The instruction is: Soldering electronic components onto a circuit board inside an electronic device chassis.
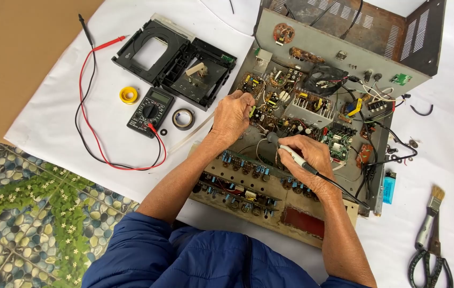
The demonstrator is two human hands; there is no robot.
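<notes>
One multimeter (pixel 150 111), two tape rolls (pixel 129 95), one brush (pixel 431 216), one lighter (pixel 389 187), two hands (pixel 232 115).

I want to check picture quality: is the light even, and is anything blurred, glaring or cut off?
Head view: soft, even light with faint shadows; the white sheet is bright at the top right but not glaring; left hand, right hand, soldering iron and circuit boards are sharp; the scissors are cut off at the bottom edge.
</notes>
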